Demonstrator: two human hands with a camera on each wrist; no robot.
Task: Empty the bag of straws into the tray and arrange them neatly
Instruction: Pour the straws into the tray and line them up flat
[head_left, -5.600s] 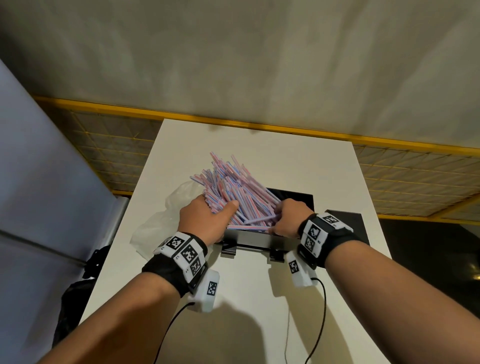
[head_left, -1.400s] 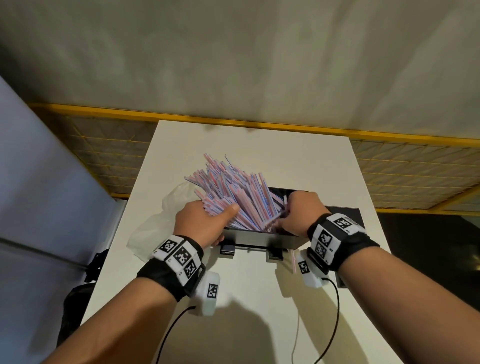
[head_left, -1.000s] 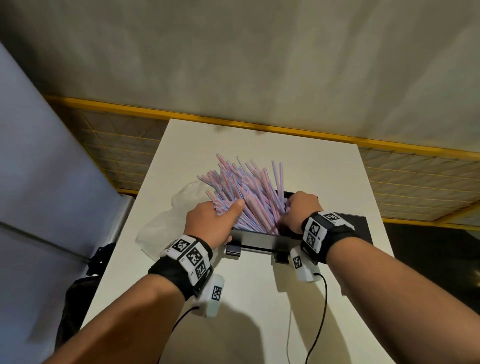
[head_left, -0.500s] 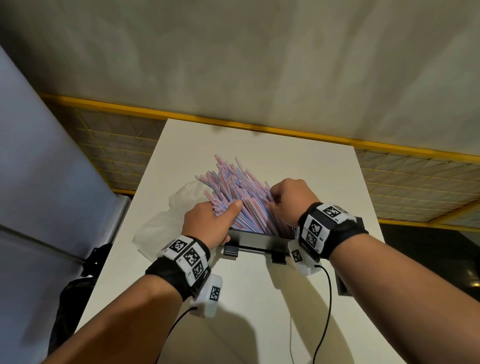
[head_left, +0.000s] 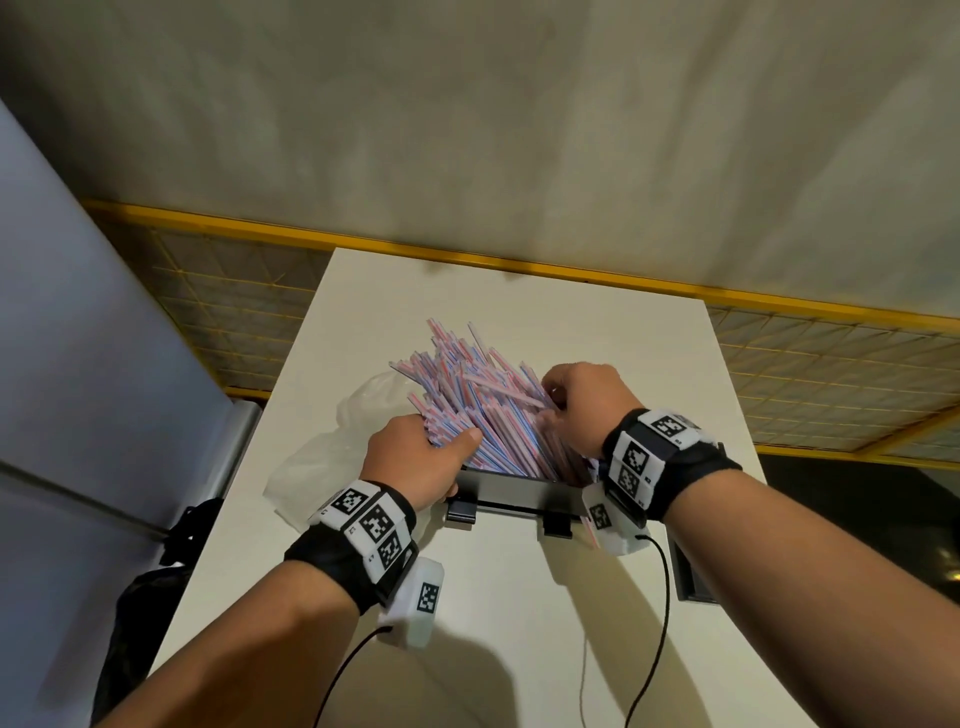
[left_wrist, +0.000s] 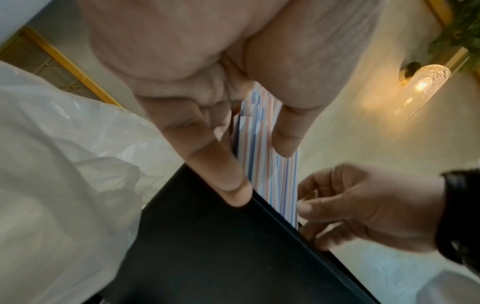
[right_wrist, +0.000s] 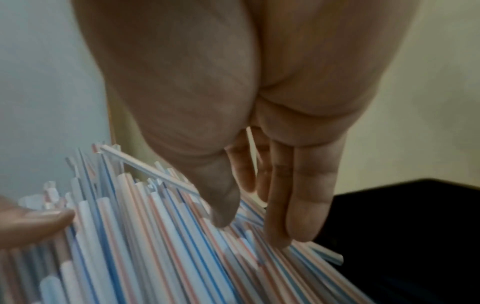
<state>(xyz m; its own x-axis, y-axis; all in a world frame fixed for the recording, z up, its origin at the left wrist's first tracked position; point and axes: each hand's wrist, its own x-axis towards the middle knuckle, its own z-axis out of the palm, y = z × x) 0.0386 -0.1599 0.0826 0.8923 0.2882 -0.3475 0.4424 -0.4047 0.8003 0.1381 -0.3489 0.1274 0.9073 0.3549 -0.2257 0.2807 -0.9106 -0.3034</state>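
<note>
A heap of pink- and blue-striped straws (head_left: 483, 405) leans out of the black tray (head_left: 519, 491), their ends fanned toward the far left. My left hand (head_left: 441, 447) holds the heap's left side, thumb on top and fingers along the tray wall (left_wrist: 207, 246), with straws (left_wrist: 270, 160) between them. At the heap's right side, my right hand (head_left: 558, 400) pinches a single straw (head_left: 511, 392) lying crosswise over the others. In the right wrist view that straw (right_wrist: 148, 170) runs under the thumb of the right hand (right_wrist: 259, 226). The empty clear bag (head_left: 322, 457) lies crumpled left of the tray.
The white table (head_left: 519, 649) is narrow, with bare surface in front of the tray. A flat black piece (head_left: 691, 561) hangs over its right edge. Wrist cables (head_left: 660, 597) trail toward me. A yellow-framed mesh barrier (head_left: 779, 353) runs behind; a dark bag (head_left: 135, 623) sits on the floor to the left.
My right hand has moved from the tray's near right corner farther along the heap and picked up one straw. The straws shifted a little. The left hand has stayed in place.
</note>
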